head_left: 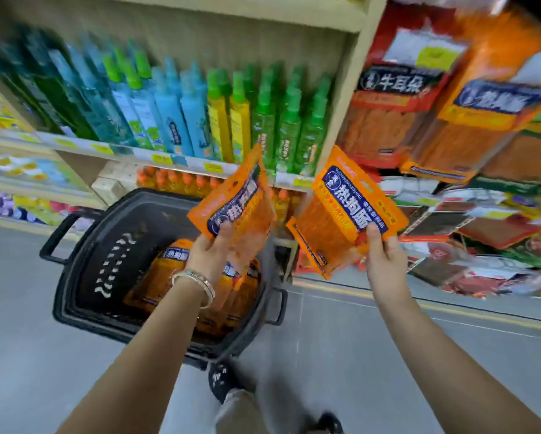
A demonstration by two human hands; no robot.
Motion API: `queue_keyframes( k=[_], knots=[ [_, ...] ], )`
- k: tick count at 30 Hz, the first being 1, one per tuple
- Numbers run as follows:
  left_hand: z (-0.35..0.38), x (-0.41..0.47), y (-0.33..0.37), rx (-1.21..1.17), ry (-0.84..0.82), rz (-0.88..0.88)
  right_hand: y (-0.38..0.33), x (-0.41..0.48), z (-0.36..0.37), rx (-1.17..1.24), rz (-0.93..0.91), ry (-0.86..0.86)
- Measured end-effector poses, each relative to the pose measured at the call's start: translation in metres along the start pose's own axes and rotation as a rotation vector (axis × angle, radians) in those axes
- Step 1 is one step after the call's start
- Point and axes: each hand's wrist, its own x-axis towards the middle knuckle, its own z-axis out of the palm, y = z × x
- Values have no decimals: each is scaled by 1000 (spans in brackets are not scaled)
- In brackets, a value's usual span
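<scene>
My left hand (211,250) grips an orange snack packet (236,202) with a blue label, held over a black shopping basket (84,245) on the floor. My right hand (383,252) pinches the bottom edge of orange snack packets (347,208) of the same kind, to the right of the basket; a second packet edge shows behind the front one. Several more of the same orange packets (169,270) lie inside the basket. A bracelet sits on my left wrist.
A wooden shelf (341,98) carries rows of blue, yellow and green spray bottles (219,120), with orange-capped bottles below. A rack at the right hangs more orange and red snack packets (469,120). Grey floor with a yellow line lies below; my shoe (222,380) stands near the basket.
</scene>
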Motion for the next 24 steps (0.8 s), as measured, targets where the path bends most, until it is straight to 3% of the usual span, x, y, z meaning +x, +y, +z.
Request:
queue_keyframes(
  k=[11, 13, 16, 24],
  knots=[
    [123, -122, 153, -236, -65, 443, -51, 47, -230, -45, -264, 256],
    [135, -127, 182, -261, -115, 504, -64, 61, -252, -26, -305, 258],
    [147, -125, 224, -237, -62, 598, -90, 89, -275, 15, -365, 310],
    [163, -110, 320, -332, 70, 629, -173, 171, -287, 122, -426, 301]
  ],
)
